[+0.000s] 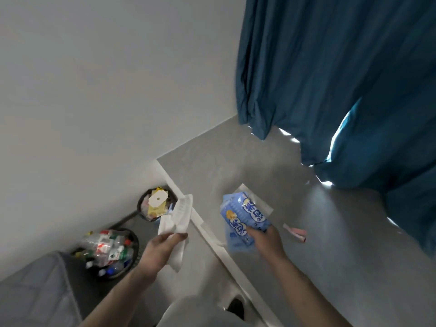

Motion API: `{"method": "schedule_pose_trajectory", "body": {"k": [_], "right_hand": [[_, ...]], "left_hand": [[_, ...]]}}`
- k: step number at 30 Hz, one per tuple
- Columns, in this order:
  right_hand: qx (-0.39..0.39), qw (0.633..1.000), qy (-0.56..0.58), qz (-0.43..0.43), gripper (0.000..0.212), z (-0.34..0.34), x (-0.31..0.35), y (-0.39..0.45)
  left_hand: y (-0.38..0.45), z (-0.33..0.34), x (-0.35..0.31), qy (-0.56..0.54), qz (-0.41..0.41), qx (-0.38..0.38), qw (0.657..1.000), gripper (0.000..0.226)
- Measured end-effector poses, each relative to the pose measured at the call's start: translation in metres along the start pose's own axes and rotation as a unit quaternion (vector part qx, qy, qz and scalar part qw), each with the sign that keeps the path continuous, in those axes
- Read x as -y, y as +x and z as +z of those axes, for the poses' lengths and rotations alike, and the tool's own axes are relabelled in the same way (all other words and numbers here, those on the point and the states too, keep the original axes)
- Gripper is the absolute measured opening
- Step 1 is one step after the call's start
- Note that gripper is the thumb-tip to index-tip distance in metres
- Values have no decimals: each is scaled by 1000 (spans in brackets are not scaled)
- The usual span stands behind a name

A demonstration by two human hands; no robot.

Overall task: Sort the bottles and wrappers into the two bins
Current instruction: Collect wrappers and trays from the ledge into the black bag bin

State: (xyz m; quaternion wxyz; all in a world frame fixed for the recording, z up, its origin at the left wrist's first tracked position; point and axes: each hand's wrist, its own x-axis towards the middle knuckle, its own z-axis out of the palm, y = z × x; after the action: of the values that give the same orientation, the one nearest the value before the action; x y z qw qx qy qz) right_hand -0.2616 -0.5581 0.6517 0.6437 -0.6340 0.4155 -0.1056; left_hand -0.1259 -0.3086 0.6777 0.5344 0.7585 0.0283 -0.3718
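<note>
My left hand [160,250] grips a white wrapper [178,217] that sticks up past the table's edge, close to the far bin. My right hand [265,240] holds blue wrappers [243,218] with yellow and white print just above the grey table [330,244]. On the floor to the left stand two dark round bins: the far bin [141,204] holds wrappers, the near bin [135,244] holds several clear plastic bottles [106,246]. A pink wrapper [296,232] lies on the table to the right of my right hand.
A clear flat wrapper [265,205] lies under the blue ones. A blue curtain [330,79] hangs at the back right over the table. A white wall fills the left. A grey padded cushion [35,291] sits at the bottom left beside the near bin.
</note>
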Motion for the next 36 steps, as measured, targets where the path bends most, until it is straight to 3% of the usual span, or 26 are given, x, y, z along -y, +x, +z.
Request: {"method": "schedule_pose_trajectory", "body": {"k": [3,5,10,12,18,21,26,31,36], "right_hand": [[18,1000,4,-7,14,39,10,-4],[26,1000,12,-5,17,63,15,-10],[38,999,8,-10,17,140,19,-36],[49,999,8,-14,21,165,20,-43],[44,998,28,-28,21,205,33,-53],[39,999,24,-24,21,205,38,-44],[24,1000,10,-15,17,201,40,3],[43,999,-19,-3,13,217,48,55],[92,993,-61,32,15,243,54,103]], "left_hand": [[-9,-38,4,-20,17,-39,999,37],[-13,-62,10,-18,7,-49,999,32],[-12,-160,38,57,17,-84,995,89],[-6,-193,44,58,15,-99,993,102],[14,-237,29,94,48,-118,987,89],[27,-238,14,80,59,-115,988,63],[56,-244,0,63,25,-117,991,84],[84,-251,-9,31,-17,-130,991,66],[106,-256,-13,12,-40,-167,985,69]]}}
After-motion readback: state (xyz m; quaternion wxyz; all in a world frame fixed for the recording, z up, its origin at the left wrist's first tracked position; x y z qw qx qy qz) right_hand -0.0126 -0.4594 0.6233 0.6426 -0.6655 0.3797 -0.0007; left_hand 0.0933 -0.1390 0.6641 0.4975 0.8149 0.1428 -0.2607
